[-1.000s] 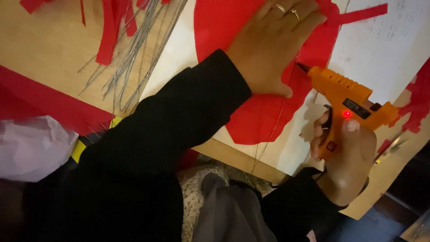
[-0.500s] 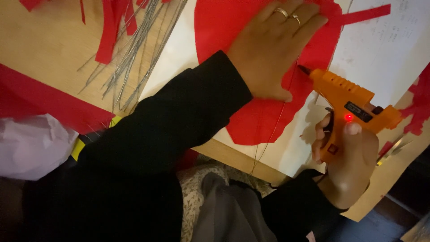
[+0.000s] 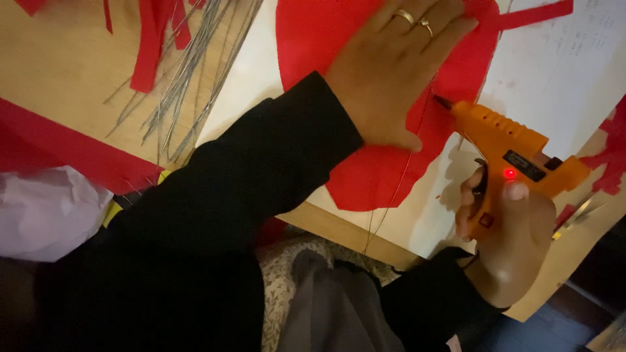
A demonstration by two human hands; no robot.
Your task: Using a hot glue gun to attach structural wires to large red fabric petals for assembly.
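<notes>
My left hand (image 3: 391, 72) lies flat, fingers together, pressing on a round red paper shape (image 3: 365, 176) that rests on a white sheet (image 3: 541, 72). Two rings show on its fingers. My right hand (image 3: 505, 241) grips an orange glue gun (image 3: 515, 146) by the handle, a finger on the trigger and a red light glowing on its side. The gun's nozzle touches the red paper's right edge, just beside my left hand's thumb. A thin wire (image 3: 391, 195) runs along that edge and down off the table.
A bundle of thin grey wires (image 3: 189, 72) lies on the wooden table (image 3: 59, 72) at upper left, among red paper strips (image 3: 147, 45). A wide red band (image 3: 59, 153) crosses the left. White crumpled material (image 3: 45, 212) sits at the lower left. More red cut paper (image 3: 610, 153) lies at far right.
Little has changed: the glue gun has crept slightly down the red paper's edge. My left hand stays pressed flat on the paper.
</notes>
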